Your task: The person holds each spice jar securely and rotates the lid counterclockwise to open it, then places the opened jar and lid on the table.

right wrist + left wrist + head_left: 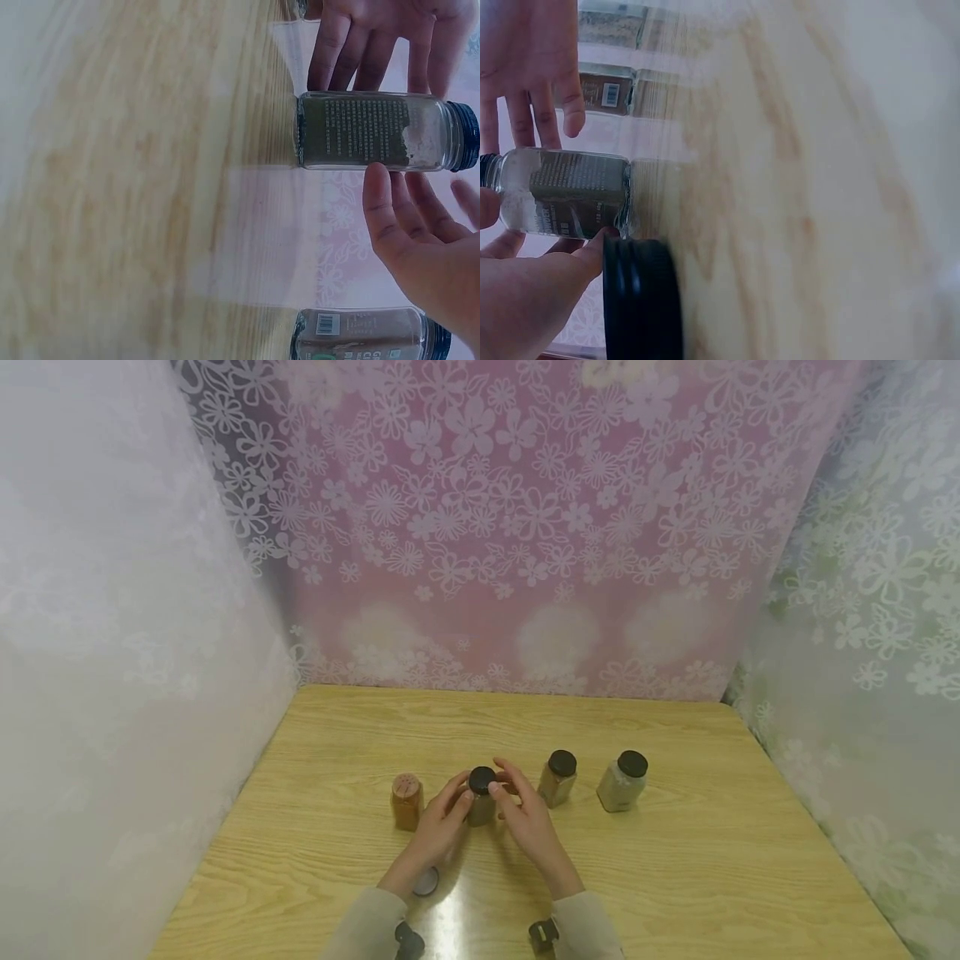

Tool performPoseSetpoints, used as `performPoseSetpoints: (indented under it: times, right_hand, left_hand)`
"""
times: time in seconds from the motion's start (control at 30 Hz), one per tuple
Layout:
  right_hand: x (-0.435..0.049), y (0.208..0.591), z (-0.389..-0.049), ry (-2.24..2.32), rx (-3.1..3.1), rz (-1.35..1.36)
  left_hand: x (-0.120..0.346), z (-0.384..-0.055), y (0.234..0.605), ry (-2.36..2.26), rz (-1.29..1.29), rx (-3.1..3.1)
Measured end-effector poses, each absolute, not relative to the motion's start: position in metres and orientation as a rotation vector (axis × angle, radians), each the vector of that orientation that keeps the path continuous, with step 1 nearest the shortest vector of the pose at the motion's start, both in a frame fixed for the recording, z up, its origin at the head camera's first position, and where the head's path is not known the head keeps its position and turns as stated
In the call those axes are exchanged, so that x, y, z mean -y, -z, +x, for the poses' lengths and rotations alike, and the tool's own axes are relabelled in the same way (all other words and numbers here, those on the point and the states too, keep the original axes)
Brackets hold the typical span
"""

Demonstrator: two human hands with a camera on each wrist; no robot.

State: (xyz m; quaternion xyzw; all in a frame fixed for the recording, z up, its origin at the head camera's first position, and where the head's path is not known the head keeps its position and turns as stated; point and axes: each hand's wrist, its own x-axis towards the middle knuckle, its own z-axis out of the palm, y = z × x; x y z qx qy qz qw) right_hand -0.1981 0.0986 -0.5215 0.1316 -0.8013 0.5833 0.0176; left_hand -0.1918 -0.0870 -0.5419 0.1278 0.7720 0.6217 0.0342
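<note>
A square glass spice jar (482,810) with a black lid (482,780) and dark greenish contents stands upright between the two hands. My left hand (441,827) holds its left side, thumb in front and fingers reaching behind. On the other side, my right hand (528,827) has its fingers spread and loosely bent, thumb at the lid's edge and index finger beyond it. In the right wrist view, a fingertip of the right hand (427,232) meets the jar's side (360,131). Printed text covers the label of this jar (577,191) in the left wrist view.
Left of the hands stands an uncapped jar of orange-brown powder (407,806) with a shaker top. A loose black lid (426,882) lies beside the left wrist. Two black-lidded jars, one brown (557,785) and one pale (622,789), stand to the right on the wooden table (712,877).
</note>
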Motion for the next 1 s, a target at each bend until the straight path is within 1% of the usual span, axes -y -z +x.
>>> performPoseSetpoints:
  times: [0.23,0.53,0.8,1.0]
  right_hand:
    - [-0.0962,0.5213,-0.1964,-1.777,2.498,0.353]
    - [-0.0987,0.5208,-0.1987,-1.783,2.503,0.406]
    - [-0.0973,0.5213,-0.1986,-1.799,2.509,0.357]
    - [-0.0983,0.5206,-0.1993,-1.768,2.513,0.372]
  left_hand:
    - [0.0866,-0.1906,0.5409,-1.927,0.361,-2.359]
    - [0.0866,-0.1896,0.5397,-1.921,0.370,-2.361]
    - [0.0862,-0.1892,0.5393,-1.928,0.356,-2.369]
    - [0.0859,-0.1892,0.5398,-1.939,0.356,-2.363]
